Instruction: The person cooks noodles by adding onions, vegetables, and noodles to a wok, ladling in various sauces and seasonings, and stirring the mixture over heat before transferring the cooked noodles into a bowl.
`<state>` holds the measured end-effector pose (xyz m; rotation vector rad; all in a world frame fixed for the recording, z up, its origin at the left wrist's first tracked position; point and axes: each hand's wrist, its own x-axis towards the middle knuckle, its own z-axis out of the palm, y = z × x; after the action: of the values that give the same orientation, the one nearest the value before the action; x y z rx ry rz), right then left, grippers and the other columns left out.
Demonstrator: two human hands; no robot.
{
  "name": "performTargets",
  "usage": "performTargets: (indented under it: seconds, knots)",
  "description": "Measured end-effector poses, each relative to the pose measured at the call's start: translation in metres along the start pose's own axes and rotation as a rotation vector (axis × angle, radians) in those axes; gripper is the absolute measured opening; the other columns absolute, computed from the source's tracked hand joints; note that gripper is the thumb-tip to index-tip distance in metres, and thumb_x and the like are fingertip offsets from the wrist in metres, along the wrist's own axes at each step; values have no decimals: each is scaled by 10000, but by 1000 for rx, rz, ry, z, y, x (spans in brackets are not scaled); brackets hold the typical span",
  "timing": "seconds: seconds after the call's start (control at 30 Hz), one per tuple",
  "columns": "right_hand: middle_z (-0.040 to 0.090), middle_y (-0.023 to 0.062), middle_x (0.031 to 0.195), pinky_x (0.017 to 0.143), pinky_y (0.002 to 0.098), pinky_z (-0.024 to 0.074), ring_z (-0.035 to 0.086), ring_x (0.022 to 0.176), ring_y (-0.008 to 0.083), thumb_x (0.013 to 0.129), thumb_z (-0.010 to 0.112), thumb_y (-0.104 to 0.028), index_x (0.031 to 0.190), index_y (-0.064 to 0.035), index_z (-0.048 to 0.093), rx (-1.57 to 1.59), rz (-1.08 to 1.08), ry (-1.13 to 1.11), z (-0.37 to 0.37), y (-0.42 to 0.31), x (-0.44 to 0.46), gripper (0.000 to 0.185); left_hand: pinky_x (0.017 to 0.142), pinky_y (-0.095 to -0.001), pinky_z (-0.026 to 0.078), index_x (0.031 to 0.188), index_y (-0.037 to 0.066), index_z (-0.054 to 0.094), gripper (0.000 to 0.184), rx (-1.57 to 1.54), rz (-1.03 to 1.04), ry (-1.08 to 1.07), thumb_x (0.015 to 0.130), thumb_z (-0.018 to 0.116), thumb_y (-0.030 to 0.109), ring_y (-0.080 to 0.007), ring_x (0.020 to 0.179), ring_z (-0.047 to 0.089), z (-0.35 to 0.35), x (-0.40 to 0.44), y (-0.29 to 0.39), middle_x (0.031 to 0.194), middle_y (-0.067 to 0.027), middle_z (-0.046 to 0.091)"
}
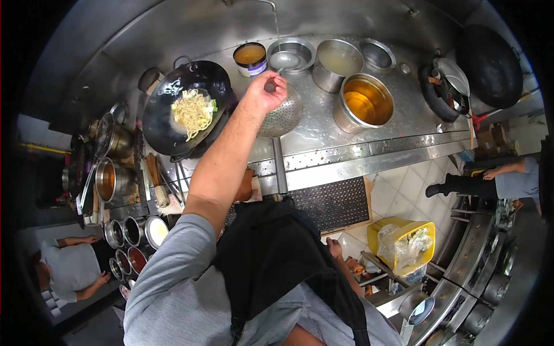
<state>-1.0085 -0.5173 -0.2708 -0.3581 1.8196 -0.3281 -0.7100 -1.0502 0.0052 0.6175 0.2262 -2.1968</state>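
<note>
My left hand is closed around the wooden-ended handle of a ladle. The ladle's bowl is over a metal basin, under running water from the tap. Below that hand, a perforated strainer lies on the steel counter, its long handle pointing towards me. To the left, a black wok holds noodles with pieces of green vegetable. My right hand hangs low beside my apron, small in view; how its fingers are set is unclear.
An open can, a pot of cloudy liquid and a pot of amber oil stand along the counter. A yellow bin is at lower right. Other people stand at far left and far right.
</note>
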Motion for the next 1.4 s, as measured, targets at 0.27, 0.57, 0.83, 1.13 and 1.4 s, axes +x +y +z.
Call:
performTargets:
  seconds: [0.27,0.57,0.83,1.13,1.4]
  knots:
    - [715,156,964,506,317,543,695,665,213,1018,510,-454,1254,-14,531,85,3,-4,-4,22,5,499,474,-256,402,798,70,466,119,33,-25,-1,899,527,73,-124,557,544,5,-16,10,710,-15,521]
    - [717,153,966,527,332,554,703,688,218,1022,510,-454,1256,-22,532,115,10,49,22,29,-16,492,458,-242,398,844,29,489,78,19,-46,-104,902,527,65,-121,559,550,-3,-69,37,731,-19,524]
    - [702,117,927,513,318,527,678,661,191,1013,537,-464,1267,-55,517,-61,-13,61,110,8,-60,482,441,-216,372,1210,-117,429,376,143,2,-144,919,580,67,-80,563,523,-40,-213,86,764,-17,531]
    - [687,134,902,529,332,538,663,648,209,1007,541,-452,1270,-18,526,54,-54,11,204,13,-87,507,354,-235,325,1262,69,549,313,718,67,163,951,545,113,-77,465,464,-119,-393,149,709,10,525]
    - [701,154,883,546,344,524,665,673,223,985,569,-439,1154,13,601,174,-56,85,227,37,-115,484,357,-250,307,1451,78,457,605,1380,245,371,851,527,46,-97,402,437,-208,-438,162,610,8,503]
